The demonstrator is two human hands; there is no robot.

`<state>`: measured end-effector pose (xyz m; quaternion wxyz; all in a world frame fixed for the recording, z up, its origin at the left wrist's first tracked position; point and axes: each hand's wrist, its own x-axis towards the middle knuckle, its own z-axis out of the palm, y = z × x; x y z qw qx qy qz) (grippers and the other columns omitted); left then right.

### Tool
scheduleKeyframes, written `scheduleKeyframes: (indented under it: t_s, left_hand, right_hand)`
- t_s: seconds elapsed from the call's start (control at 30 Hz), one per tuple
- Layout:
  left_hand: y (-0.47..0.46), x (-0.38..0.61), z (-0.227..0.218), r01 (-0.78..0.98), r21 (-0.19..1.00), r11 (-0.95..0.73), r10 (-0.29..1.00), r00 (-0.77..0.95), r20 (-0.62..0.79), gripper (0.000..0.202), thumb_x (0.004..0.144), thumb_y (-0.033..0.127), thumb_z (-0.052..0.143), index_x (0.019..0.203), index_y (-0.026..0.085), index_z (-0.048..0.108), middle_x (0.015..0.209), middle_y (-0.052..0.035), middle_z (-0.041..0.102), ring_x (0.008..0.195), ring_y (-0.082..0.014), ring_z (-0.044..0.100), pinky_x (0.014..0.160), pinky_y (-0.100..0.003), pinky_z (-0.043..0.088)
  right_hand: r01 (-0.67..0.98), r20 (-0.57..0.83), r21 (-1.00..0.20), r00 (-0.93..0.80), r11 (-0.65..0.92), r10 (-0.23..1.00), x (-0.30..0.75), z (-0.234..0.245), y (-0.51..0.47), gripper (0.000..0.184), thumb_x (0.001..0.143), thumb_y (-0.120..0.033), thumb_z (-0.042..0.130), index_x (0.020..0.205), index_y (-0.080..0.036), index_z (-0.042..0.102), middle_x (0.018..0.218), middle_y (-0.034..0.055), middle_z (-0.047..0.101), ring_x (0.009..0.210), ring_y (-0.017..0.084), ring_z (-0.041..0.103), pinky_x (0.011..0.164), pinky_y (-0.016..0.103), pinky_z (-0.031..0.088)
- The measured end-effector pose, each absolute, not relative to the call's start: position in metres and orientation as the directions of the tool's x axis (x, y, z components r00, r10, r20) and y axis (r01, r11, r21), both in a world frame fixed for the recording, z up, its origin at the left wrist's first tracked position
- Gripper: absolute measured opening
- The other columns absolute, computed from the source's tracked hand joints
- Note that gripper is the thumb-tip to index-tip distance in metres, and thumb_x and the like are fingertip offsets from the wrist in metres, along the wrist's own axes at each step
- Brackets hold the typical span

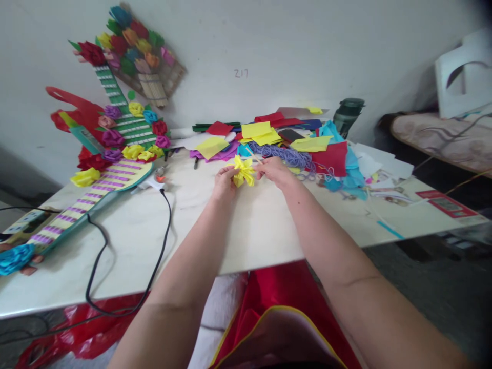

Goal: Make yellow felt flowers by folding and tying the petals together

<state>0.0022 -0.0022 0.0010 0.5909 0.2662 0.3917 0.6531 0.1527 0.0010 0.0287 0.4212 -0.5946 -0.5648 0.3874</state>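
**Yellow paper flower [244,171] pinched between both hands**

The yellow paper flower sits just above the pale worktop [246,225], near its middle and a little short of the far clutter. The left hand [224,183] closes its fingertips on the flower's left side. The right hand [275,171] pinches it from the right, fingers curled in. A thin stick [251,154] slants up out of the petals toward the back.

Just behind the hands lies a tangle of purple yarn [284,154], and behind that a heap of coloured paper sheets [261,133] in red, yellow, blue and violet. A dark green bottle [348,115] stands against the wall to the right of the heap. To the left, a striped board trimmed with paper roses [115,169] leans across the worktop, and a black cable [161,230] runs from its foot down over the near edge. Red cloth [284,302] lies below the forearms.
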Motion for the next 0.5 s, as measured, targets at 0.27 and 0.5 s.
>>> scheduleKeyframes:
  t_s: [0.27,0.5]
  left_hand:
    - [-0.006,-0.001,0.001,-0.524,0.851,0.026,0.989,-0.113,-0.1,0.044,0.066,0.023,0.073,0.105,0.024,0.052,0.071,0.0026,0.062,0.059,-0.0133,0.062,0.058,-0.027,0.053]
    - [0.003,-0.011,-0.002,-0.338,0.94,0.04,0.991,-0.107,-0.081,0.058,0.067,0.042,0.077,0.119,0.027,0.055,0.075,0.0023,0.062,0.048,-0.0111,0.057,0.049,-0.025,0.046]
  right_hand:
    - [0.403,0.119,-0.912,0.101,0.069,0.988,0.154,0.03,0.0,0.017,0.067,-0.019,0.064,0.051,-0.014,0.065,0.055,0.0013,0.063,0.062,0.012,0.056,0.069,0.025,0.045]
    - [0.529,0.281,-0.815,0.001,0.238,0.96,0.156,0.029,0.004,0.012,0.069,-0.022,0.064,0.066,-0.013,0.071,0.063,-0.0006,0.063,0.065,0.012,0.056,0.068,0.024,0.043]
